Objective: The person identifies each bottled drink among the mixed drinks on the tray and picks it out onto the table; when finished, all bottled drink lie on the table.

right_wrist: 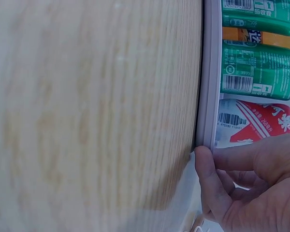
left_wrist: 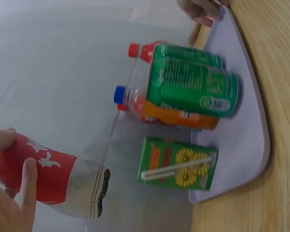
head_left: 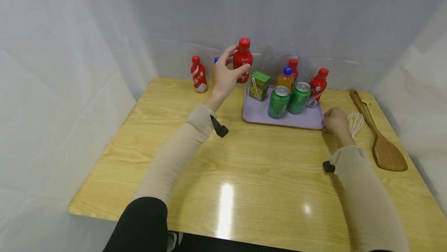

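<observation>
My left hand (head_left: 225, 74) grips a red-capped bottle (head_left: 244, 56) around its middle, upright and raised near the back left of the lilac tray (head_left: 258, 116). Its pale lower part shows in the left wrist view, clear of the tray. At the tray's front right corner, my right hand (head_left: 336, 124) pinches the rim between thumb and fingers. On the tray stand a green juice box (head_left: 259, 86) with a straw on its side, two green cans (head_left: 279, 102), an orange drink bottle (head_left: 285, 77) with a blue cap, and two red bottles (head_left: 317, 87).
Left of the tray stands another red bottle (head_left: 199, 74); a blue-capped bottle (head_left: 216, 59) is mostly hidden behind my left hand. A whisk (head_left: 356, 122) and a wooden spatula (head_left: 387, 153) lie at the right of the wooden table (head_left: 244, 174). A pale curtain (head_left: 195, 7) hangs behind.
</observation>
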`<state>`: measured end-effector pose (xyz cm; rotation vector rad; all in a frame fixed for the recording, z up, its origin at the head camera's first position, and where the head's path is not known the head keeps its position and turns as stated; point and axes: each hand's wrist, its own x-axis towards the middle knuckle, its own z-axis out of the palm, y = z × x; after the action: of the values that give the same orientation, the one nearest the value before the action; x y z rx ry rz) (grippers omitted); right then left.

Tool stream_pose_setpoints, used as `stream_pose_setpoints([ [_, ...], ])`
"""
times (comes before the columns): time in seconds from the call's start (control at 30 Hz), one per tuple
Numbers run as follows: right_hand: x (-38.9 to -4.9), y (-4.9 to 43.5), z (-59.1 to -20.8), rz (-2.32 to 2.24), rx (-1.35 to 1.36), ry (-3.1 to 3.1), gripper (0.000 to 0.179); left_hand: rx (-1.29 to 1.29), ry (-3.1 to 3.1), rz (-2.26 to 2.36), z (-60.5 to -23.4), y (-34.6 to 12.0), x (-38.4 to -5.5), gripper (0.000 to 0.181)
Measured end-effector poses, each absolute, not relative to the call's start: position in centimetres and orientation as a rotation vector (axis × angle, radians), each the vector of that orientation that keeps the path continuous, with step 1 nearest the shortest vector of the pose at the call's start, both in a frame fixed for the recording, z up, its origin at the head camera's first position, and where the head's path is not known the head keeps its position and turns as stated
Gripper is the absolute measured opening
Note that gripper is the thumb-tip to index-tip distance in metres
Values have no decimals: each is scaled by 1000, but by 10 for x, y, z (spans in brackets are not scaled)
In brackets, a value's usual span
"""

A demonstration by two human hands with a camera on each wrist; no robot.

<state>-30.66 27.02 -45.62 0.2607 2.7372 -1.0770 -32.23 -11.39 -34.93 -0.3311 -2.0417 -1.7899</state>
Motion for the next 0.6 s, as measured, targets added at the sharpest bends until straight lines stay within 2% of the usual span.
stream_pose_setpoints([
  [0.6, -305, 268, -456, -1026, 237, 2755, 31, -95, -2076, -1701, -374, -197, -333, 62],
])
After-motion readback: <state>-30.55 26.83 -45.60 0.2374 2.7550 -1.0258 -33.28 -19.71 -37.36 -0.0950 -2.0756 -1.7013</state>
